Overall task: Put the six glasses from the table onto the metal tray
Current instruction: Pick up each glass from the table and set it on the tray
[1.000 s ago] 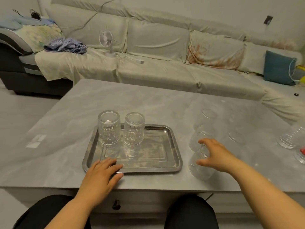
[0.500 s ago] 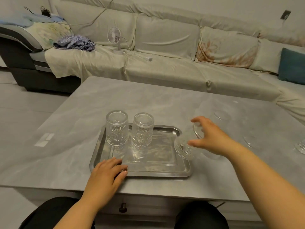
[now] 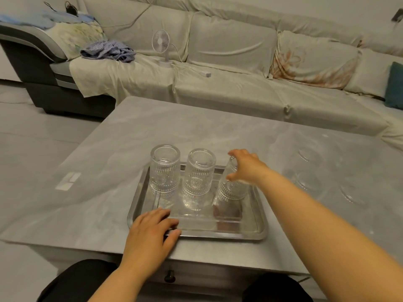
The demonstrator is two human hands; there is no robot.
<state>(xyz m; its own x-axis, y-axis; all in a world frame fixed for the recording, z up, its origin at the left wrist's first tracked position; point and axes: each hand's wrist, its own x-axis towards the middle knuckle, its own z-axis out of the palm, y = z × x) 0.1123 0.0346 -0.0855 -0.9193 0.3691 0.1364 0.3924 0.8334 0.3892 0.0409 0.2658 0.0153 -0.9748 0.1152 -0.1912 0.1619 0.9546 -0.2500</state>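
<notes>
A metal tray (image 3: pixel 250 233) lies near the front edge of the grey table (image 3: pixel 122 153). Two ribbed glasses (image 3: pixel 165 168) (image 3: pixel 199 174) stand upside down along its far side. My right hand (image 3: pixel 246 166) grips a third glass (image 3: pixel 231 189) by its upper end, slightly tilted, at the tray's far right, low over or touching the tray floor. My left hand (image 3: pixel 152 232) rests flat on the tray's front left rim, fingers apart. Three more glasses (image 3: pixel 309 156) (image 3: pixel 308 182) (image 3: pixel 351 194) stand on the table to the right, faint against the surface.
A sofa (image 3: pixel 229 62) covered in pale cloth runs behind the table, with a small white fan (image 3: pixel 162 46), a crumpled blue cloth (image 3: pixel 108 51) and a teal cushion (image 3: pixel 394 86). A white sticker (image 3: pixel 68 181) lies on the table's left part.
My right hand picked a glass from the table's right side and carried it left onto the tray, beside the two standing glasses. My left hand stayed on the tray rim.
</notes>
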